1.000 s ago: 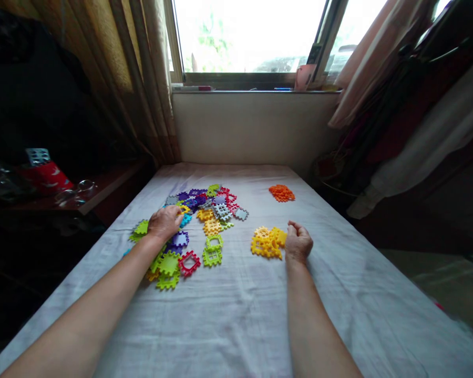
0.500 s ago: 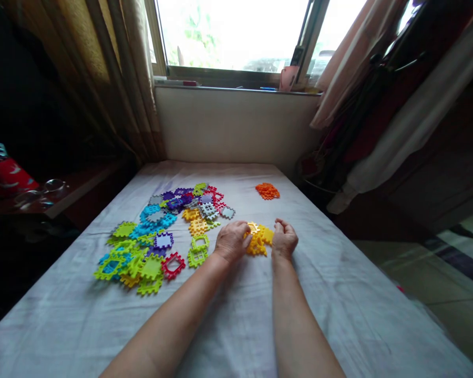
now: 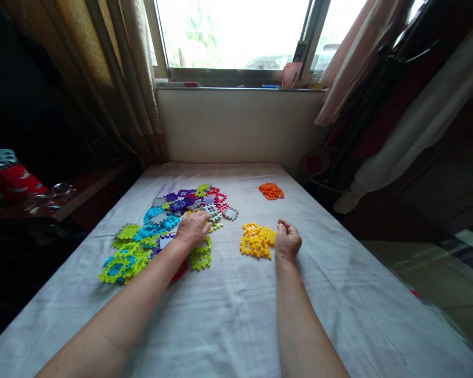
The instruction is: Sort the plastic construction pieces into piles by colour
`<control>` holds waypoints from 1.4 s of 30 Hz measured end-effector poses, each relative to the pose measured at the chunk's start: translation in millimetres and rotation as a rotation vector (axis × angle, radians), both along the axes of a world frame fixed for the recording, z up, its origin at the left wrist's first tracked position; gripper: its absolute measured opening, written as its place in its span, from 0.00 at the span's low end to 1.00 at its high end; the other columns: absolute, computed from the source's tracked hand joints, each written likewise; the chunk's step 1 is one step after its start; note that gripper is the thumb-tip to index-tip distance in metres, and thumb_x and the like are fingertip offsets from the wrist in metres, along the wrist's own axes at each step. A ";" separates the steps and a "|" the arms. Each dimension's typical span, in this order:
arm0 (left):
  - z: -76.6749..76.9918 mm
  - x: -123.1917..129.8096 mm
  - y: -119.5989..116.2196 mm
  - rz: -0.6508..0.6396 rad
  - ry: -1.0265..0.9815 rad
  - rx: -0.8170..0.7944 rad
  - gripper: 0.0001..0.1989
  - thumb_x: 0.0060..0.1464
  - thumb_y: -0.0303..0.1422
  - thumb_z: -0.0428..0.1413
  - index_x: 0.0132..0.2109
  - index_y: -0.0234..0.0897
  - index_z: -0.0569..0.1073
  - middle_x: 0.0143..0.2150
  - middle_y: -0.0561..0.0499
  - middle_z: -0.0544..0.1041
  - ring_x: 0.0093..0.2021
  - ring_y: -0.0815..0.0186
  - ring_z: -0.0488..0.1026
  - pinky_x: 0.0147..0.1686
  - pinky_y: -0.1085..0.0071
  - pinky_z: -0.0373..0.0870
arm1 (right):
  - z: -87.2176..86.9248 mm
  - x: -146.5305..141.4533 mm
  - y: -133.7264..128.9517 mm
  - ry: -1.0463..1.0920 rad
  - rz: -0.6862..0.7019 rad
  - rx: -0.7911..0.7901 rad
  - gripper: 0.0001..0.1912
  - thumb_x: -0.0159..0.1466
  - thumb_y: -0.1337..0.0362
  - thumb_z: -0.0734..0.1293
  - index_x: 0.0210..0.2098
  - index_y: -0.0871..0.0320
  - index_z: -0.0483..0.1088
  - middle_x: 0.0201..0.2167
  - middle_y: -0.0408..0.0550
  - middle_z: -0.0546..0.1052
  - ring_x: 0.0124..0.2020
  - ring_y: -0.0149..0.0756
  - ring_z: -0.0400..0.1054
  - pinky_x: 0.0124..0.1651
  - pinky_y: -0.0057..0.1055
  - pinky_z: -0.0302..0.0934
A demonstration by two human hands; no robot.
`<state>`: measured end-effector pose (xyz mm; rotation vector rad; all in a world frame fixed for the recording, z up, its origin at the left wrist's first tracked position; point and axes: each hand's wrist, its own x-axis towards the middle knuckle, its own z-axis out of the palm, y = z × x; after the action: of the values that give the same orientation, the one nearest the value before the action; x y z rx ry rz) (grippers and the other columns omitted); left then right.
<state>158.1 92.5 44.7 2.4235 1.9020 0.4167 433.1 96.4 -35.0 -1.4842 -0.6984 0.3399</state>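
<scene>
My left hand [image 3: 193, 229] reaches over the right part of a mixed pile of plastic interlocking tiles, its fingers bent down on a yellow interlocking tile [image 3: 189, 212] that it mostly covers. Light green tiles [image 3: 201, 254] lie just below that hand, and a pale grey tile [image 3: 212, 211] sits to its right. My right hand [image 3: 288, 240] rests on the sheet with its fingers curled; what they hold, if anything, is hidden. Touching or close beside its left edge is a small heap of yellow tiles [image 3: 256, 241].
A heap of orange tiles [image 3: 271, 191] lies farther back. Blue [image 3: 154, 226], green [image 3: 128, 231], purple [image 3: 187, 201] and red tiles [image 3: 217, 195] spread over the left of the white sheet [image 3: 228, 315]. Eyeglasses [image 3: 61, 190] stand on a side table at left.
My left hand has moved left from the yellow heap to the mixed pile. My right hand stays beside the yellow heap. The view has shifted slightly.
</scene>
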 end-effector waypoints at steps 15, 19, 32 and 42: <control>-15.7 23.8 29.1 0.001 0.083 -0.131 0.27 0.64 0.43 0.46 0.67 0.42 0.63 0.71 0.44 0.62 0.70 0.53 0.57 0.67 0.50 0.53 | 2.6 -1.2 -0.4 -0.016 0.005 -0.001 0.18 0.53 0.56 0.62 0.33 0.58 0.78 0.34 0.52 0.82 0.38 0.42 0.74 0.45 0.35 0.66; -12.4 -13.8 18.1 0.054 0.095 -0.118 0.26 0.64 0.40 0.45 0.66 0.42 0.64 0.71 0.43 0.62 0.71 0.52 0.56 0.67 0.44 0.49 | 1.6 -1.8 -0.1 -0.032 0.004 0.006 0.18 0.53 0.56 0.62 0.33 0.58 0.78 0.34 0.51 0.83 0.37 0.42 0.74 0.45 0.35 0.66; -5.0 -63.0 -3.6 0.082 0.050 -0.071 0.21 0.60 0.42 0.51 0.58 0.46 0.74 0.60 0.49 0.75 0.58 0.60 0.72 0.57 0.66 0.67 | 4.9 -3.5 -2.8 -0.054 0.002 -0.012 0.17 0.53 0.57 0.62 0.33 0.58 0.78 0.33 0.52 0.82 0.36 0.42 0.74 0.44 0.35 0.66; 2.0 -63.8 50.4 0.115 0.163 -0.130 0.18 0.63 0.39 0.48 0.55 0.50 0.75 0.60 0.53 0.75 0.57 0.64 0.73 0.54 0.71 0.68 | 3.8 -2.9 -2.3 -0.053 0.013 -0.030 0.18 0.53 0.56 0.62 0.34 0.58 0.78 0.34 0.52 0.82 0.37 0.42 0.74 0.46 0.35 0.65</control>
<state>94.3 142.9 46.7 2.3379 2.0682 0.0969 430.2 94.2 -31.2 -1.5219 -0.7477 0.3229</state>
